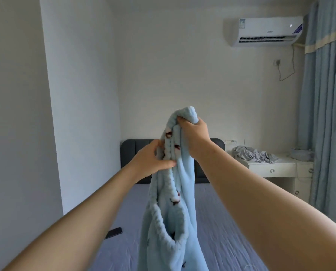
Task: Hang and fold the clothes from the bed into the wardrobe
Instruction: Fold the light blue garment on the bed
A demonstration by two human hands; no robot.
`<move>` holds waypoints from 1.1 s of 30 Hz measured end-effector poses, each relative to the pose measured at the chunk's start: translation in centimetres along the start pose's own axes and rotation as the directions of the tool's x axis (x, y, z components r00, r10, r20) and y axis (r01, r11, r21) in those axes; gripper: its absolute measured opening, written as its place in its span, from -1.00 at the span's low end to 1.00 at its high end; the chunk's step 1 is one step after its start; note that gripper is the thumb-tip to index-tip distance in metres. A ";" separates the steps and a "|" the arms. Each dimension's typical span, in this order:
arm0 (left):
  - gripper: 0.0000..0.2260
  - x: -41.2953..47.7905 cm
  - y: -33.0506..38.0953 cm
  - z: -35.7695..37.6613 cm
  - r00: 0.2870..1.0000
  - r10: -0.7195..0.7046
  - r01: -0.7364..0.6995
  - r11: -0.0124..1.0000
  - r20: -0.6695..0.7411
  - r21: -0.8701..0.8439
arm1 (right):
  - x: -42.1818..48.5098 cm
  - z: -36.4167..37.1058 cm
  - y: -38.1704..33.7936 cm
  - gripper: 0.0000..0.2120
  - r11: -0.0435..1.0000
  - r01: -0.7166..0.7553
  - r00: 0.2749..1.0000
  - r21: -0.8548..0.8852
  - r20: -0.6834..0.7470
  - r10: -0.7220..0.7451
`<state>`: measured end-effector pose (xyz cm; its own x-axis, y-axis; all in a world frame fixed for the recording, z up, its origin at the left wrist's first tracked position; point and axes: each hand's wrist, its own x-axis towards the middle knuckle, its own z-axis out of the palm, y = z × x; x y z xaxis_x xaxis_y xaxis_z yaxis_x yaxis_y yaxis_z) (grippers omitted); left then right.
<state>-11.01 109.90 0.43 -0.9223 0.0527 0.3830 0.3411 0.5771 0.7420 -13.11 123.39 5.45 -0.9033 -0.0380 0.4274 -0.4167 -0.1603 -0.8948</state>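
The fingers (180,120) of the right hand (195,132) clench the top of one light blue fleece garment (182,194), which is held up over the bed (225,222). The left hand (153,159) grips its ribbed edge just below. Bare sheet lies on both sides. One black phone (113,232) lies near the bed's left edge, and crumpled grey cloth (251,154) sits on the white worktop (280,165).

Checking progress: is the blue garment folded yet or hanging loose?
Hanging loose: the blue garment dangles from the right hand; left hand pinches its edge.
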 end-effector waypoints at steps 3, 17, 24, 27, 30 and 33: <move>-0.66 0.3 0.2 -1.3 0.998 -0.068 0.062 0.980 0.020 0.191 | 1.2 0.8 -1.7 -0.80 0.999 0.014 0.999 0.052 -0.042 -0.012; -0.90 2.3 1.3 -10.1 0.932 -0.167 0.307 0.838 -0.322 0.452 | 3.2 -3.8 -5.1 -0.83 0.995 0.072 0.968 0.065 -0.247 -0.054; -0.76 1.8 1.9 -13.2 0.954 -0.093 0.270 0.676 -0.284 0.686 | 3.1 -9.2 -2.3 -0.88 0.999 0.013 0.917 0.047 -0.399 0.007; -0.82 1.4 1.0 -13.7 0.933 -0.280 0.353 0.584 -0.227 0.731 | 2.7 -10.4 -0.6 -0.90 0.997 -0.067 0.927 0.040 -0.368 0.077; -0.86 0.9 -0.3 -13.6 0.894 -0.405 0.447 0.819 -0.190 0.360 | 2.3 -10.6 0.7 -0.84 0.992 -0.121 0.927 0.036 -0.354 0.126; -0.84 0.7 -1.9 -13.4 0.877 -0.454 0.425 0.885 -0.157 -0.188 | 1.9 -10.6 1.6 -0.73 0.990 -0.136 0.929 0.031 -0.344 0.139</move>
<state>-9.89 97.98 6.69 -0.9351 -0.3441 0.0853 -0.0555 0.3799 0.9233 -16.63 133.54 3.46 -0.9319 0.2819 0.2285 -0.2862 -0.1841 -0.9403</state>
